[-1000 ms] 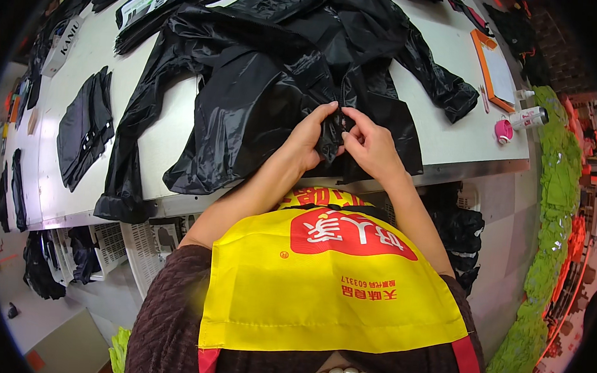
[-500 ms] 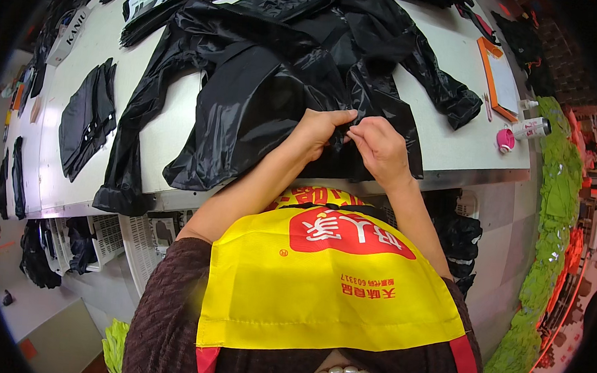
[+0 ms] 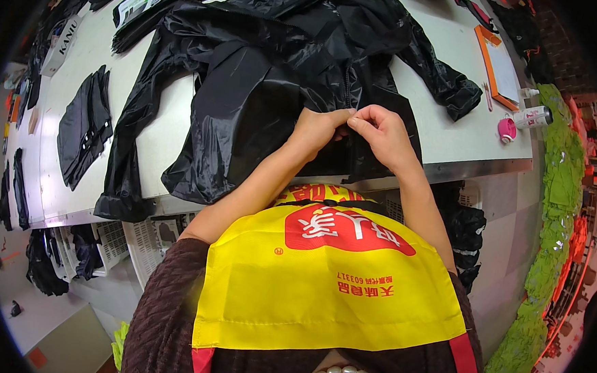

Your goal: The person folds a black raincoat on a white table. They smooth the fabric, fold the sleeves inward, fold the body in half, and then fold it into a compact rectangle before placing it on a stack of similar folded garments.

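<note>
A shiny black jacket (image 3: 238,114) lies spread on the white table (image 3: 452,138), its sleeves out to both sides and its hem toward me. A dark zipper (image 3: 347,87) runs down its front to where my hands meet. My left hand (image 3: 317,131) is closed on the jacket's front edge near the hem, thumb pointing right. Against the left thumb tip, my right hand (image 3: 383,135) pinches with thumb and forefinger. What lies between the right fingertips is too small to make out.
Left on the table lie folded black pieces (image 3: 85,129) and a white box (image 3: 62,45). An orange-edged tray (image 3: 498,65), a can (image 3: 533,117) and a pink roll (image 3: 507,129) are at the right. Bright green cloth (image 3: 560,182) is heaped beyond the right edge. White baskets (image 3: 142,249) stand below.
My right hand has moved up and slightly left, and its fingertips now touch my left thumb. The left hand stays nearly in place. More of the zipper shows.
</note>
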`<state>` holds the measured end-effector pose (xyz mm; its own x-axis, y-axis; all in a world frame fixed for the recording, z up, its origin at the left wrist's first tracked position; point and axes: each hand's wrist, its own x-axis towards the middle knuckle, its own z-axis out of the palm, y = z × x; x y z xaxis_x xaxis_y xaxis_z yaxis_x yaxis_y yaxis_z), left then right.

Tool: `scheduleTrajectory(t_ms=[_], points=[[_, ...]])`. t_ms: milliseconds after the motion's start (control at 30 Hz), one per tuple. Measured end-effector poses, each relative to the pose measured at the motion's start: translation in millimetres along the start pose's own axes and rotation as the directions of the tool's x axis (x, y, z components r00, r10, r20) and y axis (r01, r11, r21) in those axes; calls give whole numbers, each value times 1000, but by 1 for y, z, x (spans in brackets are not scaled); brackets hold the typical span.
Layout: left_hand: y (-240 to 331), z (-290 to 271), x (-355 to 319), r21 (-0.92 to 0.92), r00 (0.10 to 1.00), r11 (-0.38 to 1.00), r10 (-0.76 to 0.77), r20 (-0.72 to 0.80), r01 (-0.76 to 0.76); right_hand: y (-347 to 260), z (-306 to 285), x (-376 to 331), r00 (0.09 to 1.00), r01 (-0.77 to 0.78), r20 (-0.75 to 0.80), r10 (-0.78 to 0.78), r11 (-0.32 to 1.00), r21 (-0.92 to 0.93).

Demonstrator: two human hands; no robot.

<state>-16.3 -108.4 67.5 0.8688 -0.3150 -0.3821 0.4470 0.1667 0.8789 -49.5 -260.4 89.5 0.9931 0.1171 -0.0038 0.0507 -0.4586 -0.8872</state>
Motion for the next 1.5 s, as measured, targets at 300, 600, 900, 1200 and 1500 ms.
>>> scheduleTrajectory(t_ms=[300, 600, 900, 1200, 1500], points=[[-6, 8, 14, -366, 985, 926, 30, -170, -92, 1, 18, -15, 738, 560, -86, -670, 678, -476], [-12, 10, 18, -236, 891, 872, 365, -269, -429, -30, 18, -45, 960, 278, 10, -278, 960, -10], [-10, 20, 17, 123, 746, 807, 582, -324, -577, 24, 52, -59, 973, -128, -94, 210, 834, 536], [-5, 21, -7, 194, 899, 941, 326, -292, -278, 14, 44, -26, 812, -418, 217, 542, 280, 864], [-7, -4, -19, -294, 994, 956, -56, -98, 24, 16, 35, -26, 787, -479, 201, 583, 373, 794]])
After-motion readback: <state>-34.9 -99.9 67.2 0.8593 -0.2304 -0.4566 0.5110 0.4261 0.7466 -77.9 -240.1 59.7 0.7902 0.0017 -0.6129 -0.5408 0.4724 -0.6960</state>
